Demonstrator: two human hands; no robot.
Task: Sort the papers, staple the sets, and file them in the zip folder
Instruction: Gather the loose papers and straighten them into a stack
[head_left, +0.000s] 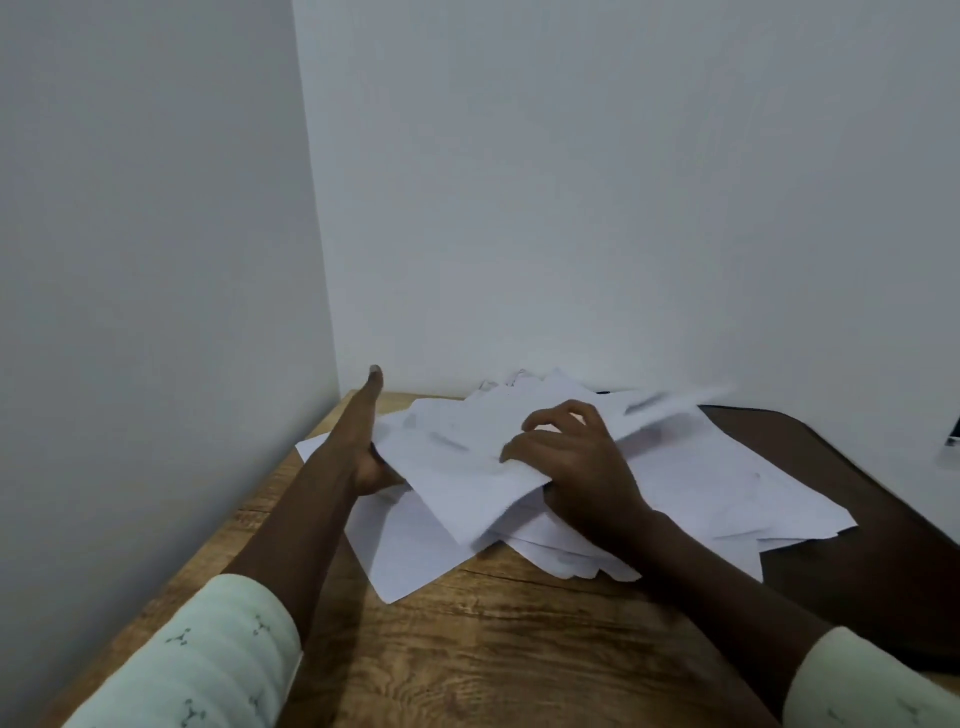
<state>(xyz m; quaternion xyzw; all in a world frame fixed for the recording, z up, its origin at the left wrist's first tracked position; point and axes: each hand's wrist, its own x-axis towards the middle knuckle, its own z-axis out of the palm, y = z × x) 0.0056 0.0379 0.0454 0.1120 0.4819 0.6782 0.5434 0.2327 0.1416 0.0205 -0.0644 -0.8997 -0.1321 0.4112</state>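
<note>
White papers (452, 467) are gripped by your right hand (576, 462), fingers (569, 413) curled over the top; left hand (363, 457) fingers hidden underneath, state indeterminate.

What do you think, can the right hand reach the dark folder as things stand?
Probably yes: the folder lies just right of the right hand, its near part bare, nothing between them. The hand grips a bundle of papers, though, so it is not free.
</note>
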